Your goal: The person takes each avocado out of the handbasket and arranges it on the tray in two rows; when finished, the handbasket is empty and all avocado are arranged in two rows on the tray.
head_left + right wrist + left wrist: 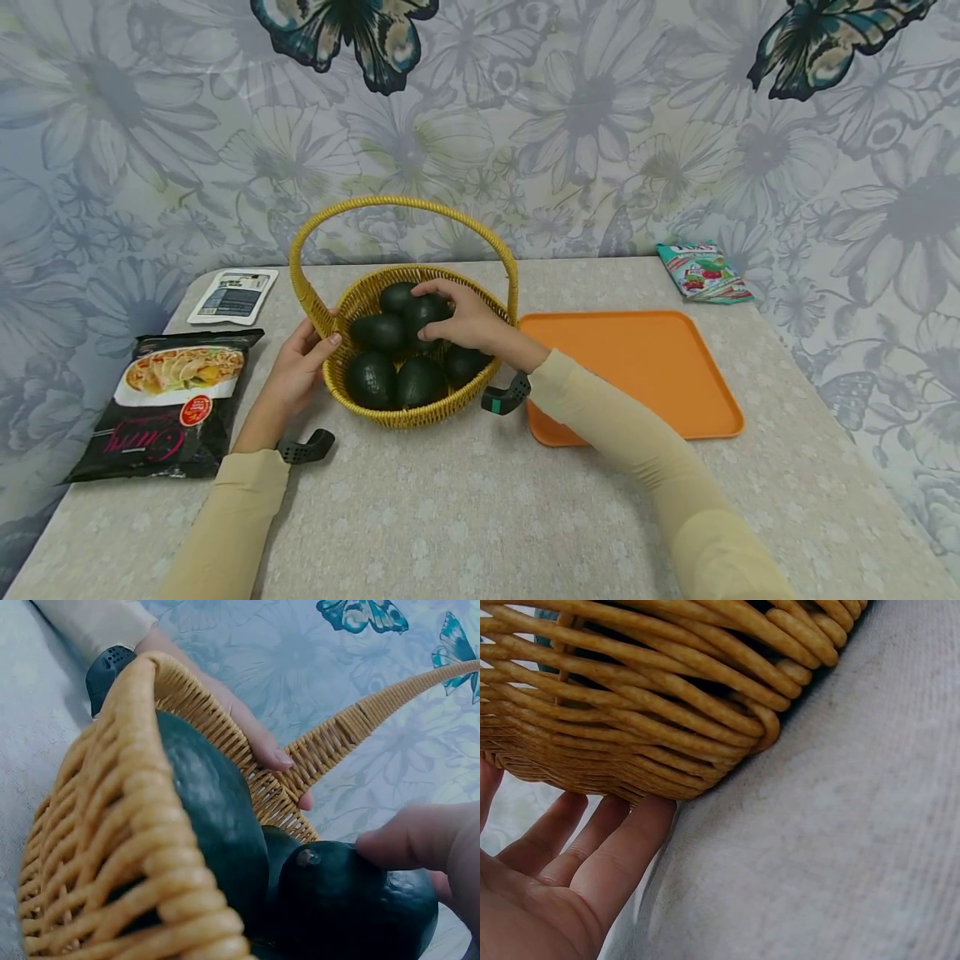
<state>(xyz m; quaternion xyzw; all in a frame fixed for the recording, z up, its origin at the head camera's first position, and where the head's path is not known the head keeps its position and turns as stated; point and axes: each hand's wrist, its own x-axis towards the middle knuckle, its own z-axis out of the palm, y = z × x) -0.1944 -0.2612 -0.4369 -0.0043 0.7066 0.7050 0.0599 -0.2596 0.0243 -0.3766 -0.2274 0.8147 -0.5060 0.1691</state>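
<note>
Left hand (298,365): gripping side of round yellow wicker basket (405,418). Right hand (471,317): thumb and fingers clamped on dark-green oval avocado (425,312), inside basket. Rectangular orange tray (645,367): to right of right hand.

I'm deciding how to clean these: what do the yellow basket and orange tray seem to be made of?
Yellow basket: likely wicker or a plastic imitation, smooth with a faint sheen; the wrist views show rounded, interwoven strands. Orange tray: probably molded plastic, rather matte; its even color and rounded corners suggest it.
</note>
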